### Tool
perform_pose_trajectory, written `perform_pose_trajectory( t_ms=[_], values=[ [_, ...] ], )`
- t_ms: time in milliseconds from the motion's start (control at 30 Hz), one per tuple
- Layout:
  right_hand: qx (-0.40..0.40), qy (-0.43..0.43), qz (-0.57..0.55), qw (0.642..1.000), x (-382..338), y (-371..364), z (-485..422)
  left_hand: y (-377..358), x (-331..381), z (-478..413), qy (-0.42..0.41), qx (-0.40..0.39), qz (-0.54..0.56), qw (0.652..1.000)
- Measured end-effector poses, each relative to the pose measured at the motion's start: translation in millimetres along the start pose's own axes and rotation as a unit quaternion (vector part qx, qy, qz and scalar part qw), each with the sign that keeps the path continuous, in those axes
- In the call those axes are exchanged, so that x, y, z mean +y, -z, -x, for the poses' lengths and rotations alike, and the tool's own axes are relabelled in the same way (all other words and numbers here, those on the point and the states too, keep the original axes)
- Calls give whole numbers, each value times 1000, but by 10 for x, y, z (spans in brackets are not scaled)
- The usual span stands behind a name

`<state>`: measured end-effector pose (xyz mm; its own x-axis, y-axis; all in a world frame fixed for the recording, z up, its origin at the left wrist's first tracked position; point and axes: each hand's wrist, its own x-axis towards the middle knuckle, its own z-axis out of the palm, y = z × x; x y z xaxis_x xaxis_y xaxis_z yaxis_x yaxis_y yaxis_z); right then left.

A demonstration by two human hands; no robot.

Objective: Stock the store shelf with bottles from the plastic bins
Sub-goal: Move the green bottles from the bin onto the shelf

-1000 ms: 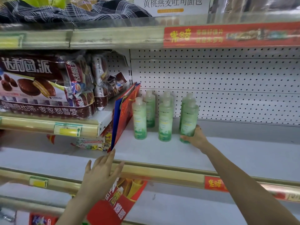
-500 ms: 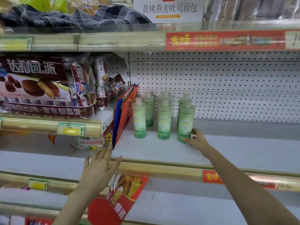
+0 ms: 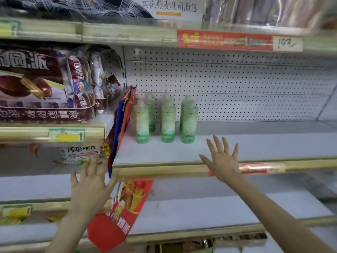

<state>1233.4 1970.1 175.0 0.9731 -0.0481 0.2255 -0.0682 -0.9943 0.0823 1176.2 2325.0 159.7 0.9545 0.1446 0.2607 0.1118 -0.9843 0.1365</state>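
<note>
Two-handed, hovering with each grip spread: right hand before the shelf, left hand by the red bag. Touching none of seemingly six bottles.

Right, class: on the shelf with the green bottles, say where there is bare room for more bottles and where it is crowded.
Free: the white shelf right of the green bottles, from pegboard back to gold front rail; also a strip in front of the bottles. Crowded: the left end, bottles in two rows beside the red-and-blue bag.
</note>
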Motion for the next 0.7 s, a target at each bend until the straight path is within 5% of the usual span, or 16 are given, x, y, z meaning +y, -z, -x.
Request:
perform_pose_trajectory(
  t_ms=[467,700],
  values=[
    [-79,-18,26,996,256,-515,1088,-433,-25,344,-26,-32,13,999],
    [-137,7,39,990,549,-938,1185,-728,99,653,52,-71,21,996]
  ],
)
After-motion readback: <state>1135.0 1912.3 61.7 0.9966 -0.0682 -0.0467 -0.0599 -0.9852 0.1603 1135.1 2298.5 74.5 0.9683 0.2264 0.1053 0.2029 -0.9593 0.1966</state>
